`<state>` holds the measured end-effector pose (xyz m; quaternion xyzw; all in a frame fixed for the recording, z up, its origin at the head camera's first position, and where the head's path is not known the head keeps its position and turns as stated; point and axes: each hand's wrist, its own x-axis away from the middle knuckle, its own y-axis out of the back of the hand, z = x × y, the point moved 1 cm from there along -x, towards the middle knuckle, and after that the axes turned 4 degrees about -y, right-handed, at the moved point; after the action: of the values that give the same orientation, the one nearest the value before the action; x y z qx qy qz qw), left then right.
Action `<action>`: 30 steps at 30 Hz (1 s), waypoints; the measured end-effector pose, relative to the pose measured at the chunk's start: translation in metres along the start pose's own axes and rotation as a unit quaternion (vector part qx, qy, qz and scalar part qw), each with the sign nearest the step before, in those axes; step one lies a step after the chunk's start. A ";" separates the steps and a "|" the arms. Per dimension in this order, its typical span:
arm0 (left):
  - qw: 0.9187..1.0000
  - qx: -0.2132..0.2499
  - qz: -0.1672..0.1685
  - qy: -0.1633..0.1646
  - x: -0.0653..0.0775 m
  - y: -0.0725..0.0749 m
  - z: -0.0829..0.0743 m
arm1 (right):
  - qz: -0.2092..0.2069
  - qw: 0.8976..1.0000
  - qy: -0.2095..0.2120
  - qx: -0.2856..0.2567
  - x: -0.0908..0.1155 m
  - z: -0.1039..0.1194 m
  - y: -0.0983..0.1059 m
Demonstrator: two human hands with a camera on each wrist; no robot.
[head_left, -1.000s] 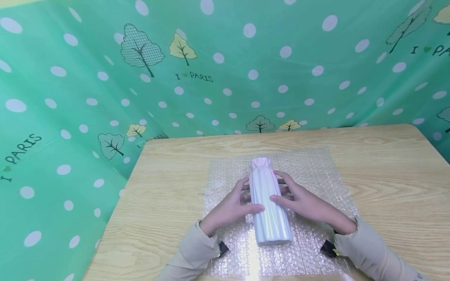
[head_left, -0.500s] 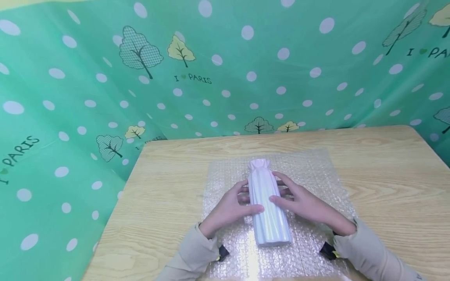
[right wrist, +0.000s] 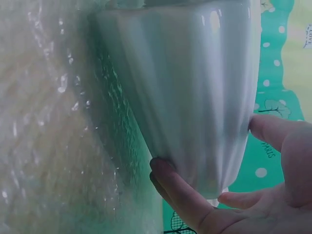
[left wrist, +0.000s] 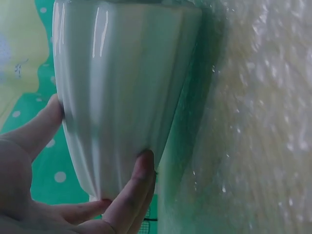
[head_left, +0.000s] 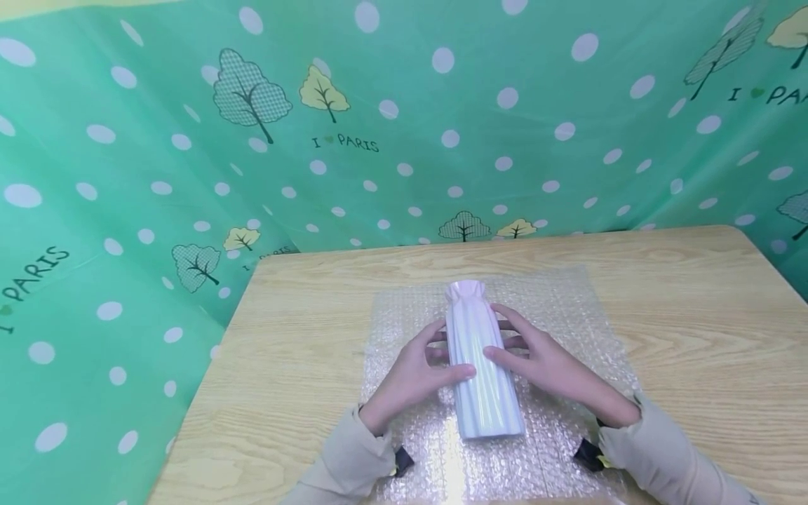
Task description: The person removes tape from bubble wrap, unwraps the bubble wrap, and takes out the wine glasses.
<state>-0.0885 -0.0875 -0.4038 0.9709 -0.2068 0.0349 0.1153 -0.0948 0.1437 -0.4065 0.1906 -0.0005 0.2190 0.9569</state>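
A glossy fluted vase [head_left: 482, 393], pinkish at its gathered neck and pale blue at its base, lies lengthwise between both hands, neck pointing away. My left hand [head_left: 419, 368] grips its left side, thumb on top and fingers round the flank. From the right, my right hand [head_left: 546, 361] holds it the same way, a little farther up toward the neck. Both wrist views show thumb and fingers on opposite faces of the vase [left wrist: 117, 97]. Under it spreads a sheet of clear bubble wrap [head_left: 410, 463]; in the right wrist view the vase's near end tilts up over the bubble wrap [right wrist: 48, 122].
The bubble wrap lies on a wood-grain table [head_left: 303, 351], which extends to the left and right of it. Behind the far edge hangs a green dotted curtain [head_left: 379, 140] with printed trees, also running along the left side.
The neck end of the vase has risen slightly toward the camera, both hands moving with it and keeping their grip. The head view has shifted a little.
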 end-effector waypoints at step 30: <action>0.996 0.020 -0.059 -0.062 0.002 -0.003 -0.022 | -0.060 0.993 0.059 -0.083 0.002 0.016 0.007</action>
<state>-0.0865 -0.0806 -0.3829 0.9838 -0.1555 -0.0280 0.0842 -0.0945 0.1444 -0.3889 0.0970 0.0492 0.1716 0.9792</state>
